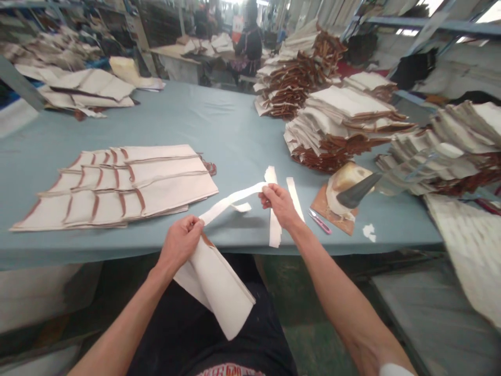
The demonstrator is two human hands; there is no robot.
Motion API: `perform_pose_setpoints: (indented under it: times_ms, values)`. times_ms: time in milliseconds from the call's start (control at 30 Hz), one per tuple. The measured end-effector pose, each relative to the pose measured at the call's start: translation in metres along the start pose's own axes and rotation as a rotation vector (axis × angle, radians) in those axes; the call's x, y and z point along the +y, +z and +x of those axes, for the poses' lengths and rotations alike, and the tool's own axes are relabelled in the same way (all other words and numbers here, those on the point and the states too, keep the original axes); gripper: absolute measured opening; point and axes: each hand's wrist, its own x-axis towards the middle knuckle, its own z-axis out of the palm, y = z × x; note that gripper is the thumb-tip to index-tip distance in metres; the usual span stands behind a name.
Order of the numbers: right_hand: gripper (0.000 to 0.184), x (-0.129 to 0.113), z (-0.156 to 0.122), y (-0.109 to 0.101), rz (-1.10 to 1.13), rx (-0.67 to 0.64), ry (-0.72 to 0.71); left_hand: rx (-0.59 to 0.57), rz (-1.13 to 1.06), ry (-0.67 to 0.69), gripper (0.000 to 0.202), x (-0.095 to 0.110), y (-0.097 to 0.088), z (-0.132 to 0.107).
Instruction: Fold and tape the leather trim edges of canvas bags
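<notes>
A narrow white strip [230, 199] stretches between my two hands above the table's front edge. My left hand [182, 240] is closed on its left end and on the top of a cream fabric piece [221, 290] with a brown edge, which hangs down over my lap. The fingers of my right hand [277, 202] pinch the strip's other end. Under and beside that hand lie more white strips [275, 230], one of them apart on the right [294, 196]. Pink-handled thread snips [320, 222] rest just right of my right wrist.
Overlapping cream panels [168, 175] with brown edges lie at left. Tall fabric stacks [332, 120] fill the right back. A yellowish block with a dark cone [358, 190] stands on a brown board [317, 201]. Farther off, a person [250, 42] is at another table.
</notes>
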Motion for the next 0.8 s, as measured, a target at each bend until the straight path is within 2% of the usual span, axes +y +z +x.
perform_pose_setpoints:
  times_ms: [167,367,500,600,700,800]
  values:
    - [0.037,-0.034,0.051,-0.028,0.254,0.087,0.038,-0.021,0.223,-0.013,0.037,-0.017,-0.026,0.033]
    - [0.023,-0.048,0.088,-0.052,0.535,0.235,0.087,-0.020,0.429,-0.047,0.033,-0.041,-0.055,0.038]
    - [0.021,-0.057,0.099,-0.063,0.630,0.295,0.110,-0.038,0.531,-0.071,0.033,-0.049,-0.068,0.039]
    - [0.028,-0.071,0.103,-0.066,0.657,0.307,0.096,-0.046,0.583,-0.089,0.031,-0.051,-0.074,0.038]
    - [0.033,-0.087,0.101,-0.061,0.646,0.281,0.061,-0.063,0.595,-0.102,0.030,-0.051,-0.078,0.035]
    - [0.027,-0.103,0.093,-0.048,0.596,0.205,0.038,-0.068,0.569,-0.115,0.030,-0.049,-0.082,0.029]
